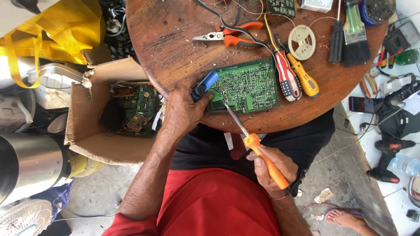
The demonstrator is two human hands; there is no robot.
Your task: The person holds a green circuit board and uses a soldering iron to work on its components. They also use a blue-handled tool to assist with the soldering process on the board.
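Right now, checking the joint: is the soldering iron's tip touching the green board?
Touching: the head view shows the soldering iron tip meeting the green circuit board.

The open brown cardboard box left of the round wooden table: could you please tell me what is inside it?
The open brown cardboard box holds a heap of loose green circuit boards with tangled wires. Whatever lies beneath that heap, and the box's floor, is covered.

Round brown wooden table (175, 39), upper centre of frame. Lying on it: green rectangular circuit board (247, 85) at lower centre; orange-handled pliers (232, 35) above; red-and-white and yellow screwdrivers (295, 76) right; cream plastic reel (302, 42); black-bristled brushes (350, 39) upper right.
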